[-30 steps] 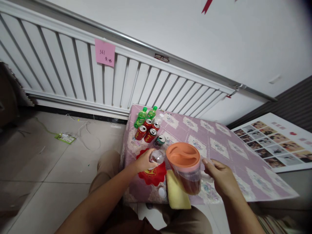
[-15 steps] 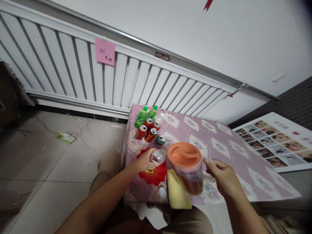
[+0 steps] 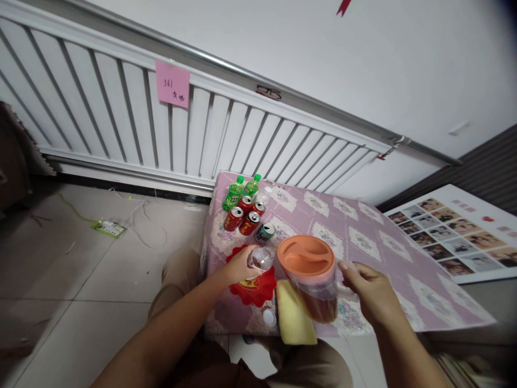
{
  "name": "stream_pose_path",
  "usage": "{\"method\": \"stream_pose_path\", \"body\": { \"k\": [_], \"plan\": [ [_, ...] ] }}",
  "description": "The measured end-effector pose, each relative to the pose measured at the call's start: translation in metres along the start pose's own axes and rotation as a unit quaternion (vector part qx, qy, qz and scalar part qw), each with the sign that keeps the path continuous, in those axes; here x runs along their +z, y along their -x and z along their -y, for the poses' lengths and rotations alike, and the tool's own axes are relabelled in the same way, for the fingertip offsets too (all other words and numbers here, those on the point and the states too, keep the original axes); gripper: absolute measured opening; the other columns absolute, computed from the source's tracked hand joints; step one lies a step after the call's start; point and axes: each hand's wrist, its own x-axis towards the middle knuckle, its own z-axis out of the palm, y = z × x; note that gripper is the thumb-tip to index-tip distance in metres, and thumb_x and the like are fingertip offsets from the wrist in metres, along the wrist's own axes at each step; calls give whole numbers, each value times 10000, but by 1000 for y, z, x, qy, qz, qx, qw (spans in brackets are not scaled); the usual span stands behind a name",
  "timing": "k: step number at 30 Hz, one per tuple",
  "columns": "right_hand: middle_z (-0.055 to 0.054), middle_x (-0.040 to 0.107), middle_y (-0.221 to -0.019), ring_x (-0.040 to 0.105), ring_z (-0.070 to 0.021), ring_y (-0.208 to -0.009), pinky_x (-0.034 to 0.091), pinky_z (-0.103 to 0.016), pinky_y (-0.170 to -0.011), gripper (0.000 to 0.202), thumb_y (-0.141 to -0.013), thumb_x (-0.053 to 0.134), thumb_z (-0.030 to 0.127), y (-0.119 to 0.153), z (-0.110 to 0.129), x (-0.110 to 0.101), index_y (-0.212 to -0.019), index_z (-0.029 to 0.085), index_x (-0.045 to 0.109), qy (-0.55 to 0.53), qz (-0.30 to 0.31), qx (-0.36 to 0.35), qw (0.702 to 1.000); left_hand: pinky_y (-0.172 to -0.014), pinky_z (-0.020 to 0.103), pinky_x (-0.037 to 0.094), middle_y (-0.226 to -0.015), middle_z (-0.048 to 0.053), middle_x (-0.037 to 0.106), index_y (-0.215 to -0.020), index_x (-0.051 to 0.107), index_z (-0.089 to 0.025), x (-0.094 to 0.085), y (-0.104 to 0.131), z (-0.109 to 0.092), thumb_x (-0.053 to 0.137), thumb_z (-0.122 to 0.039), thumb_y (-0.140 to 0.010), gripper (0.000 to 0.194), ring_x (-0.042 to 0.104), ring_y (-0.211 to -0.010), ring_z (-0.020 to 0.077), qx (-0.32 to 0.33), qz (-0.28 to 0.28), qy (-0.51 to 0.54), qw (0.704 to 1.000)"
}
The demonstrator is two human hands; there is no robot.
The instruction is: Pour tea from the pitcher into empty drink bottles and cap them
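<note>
My left hand (image 3: 241, 268) is closed round the clear bottle (image 3: 262, 260), lower centre; my right (image 3: 369, 291) grips the handled jug (image 3: 313, 277) beside it. Tilting too fast could spill liquid.

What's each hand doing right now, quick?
Left hand: closed around a clear bottle.
Right hand: holding the orange-lidded pitcher by its handle.

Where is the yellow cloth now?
In the head view, the yellow cloth lies at the table's near edge, right of the white cap, partly behind the pitcher.
</note>
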Motion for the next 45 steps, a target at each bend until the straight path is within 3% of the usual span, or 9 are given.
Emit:
{"method": "stream_pose_path", "body": {
  "k": [10, 19, 39, 45],
  "plan": [
    [18, 475, -499, 468, -148, -536, 416, -274, -509, 449, -639, 721, 600, 2, 3, 0, -492, 207, 560, 7, -9, -3, 1000, -1026, 335, 463, -1329, 72, 595, -1351, 450, -222, -2, 1, -7, 802, -197, -664, 773, 592, -1156, 212, -6, -2, -8, 1000],
    [5, 522, -522, 489, -154, -550, 444, -282, -529, 418, -638, 713, 594, 2, 7, -2, -525, 201, 629, 9, -3, 2, 1000, -1033, 334, 455, -1315, 62, 600, -1357, 442, -233, -1, 2, -3, 793, -222, -677, 766, 591, -1159, 208, 1, 0, -8, 1000],
    [6, 534, -543, 498, -155, -568, 462, -284, -546, 409, -651, 718, 592, 2, 0, -4, -554, 199, 654, 7, 2, 0, 1000, -1026, 335, 460, -1301, 64, 609, -1336, 458, -228, -1, 0, -4, 796, -198, -671, 747, 596, -1154, 210, 6, 4, 7, 1000],
    [4, 517, -533, 487, -157, -563, 442, -283, -536, 420, -657, 703, 594, 3, 8, -2, -530, 201, 627, 19, 2, 1, 1000, -1002, 339, 479, -1309, 85, 607, -1345, 459, -208, 0, 1, -3, 792, -209, -671, 752, 597, -1155, 235, 12, -4, -2, 1000]
  ]
}}
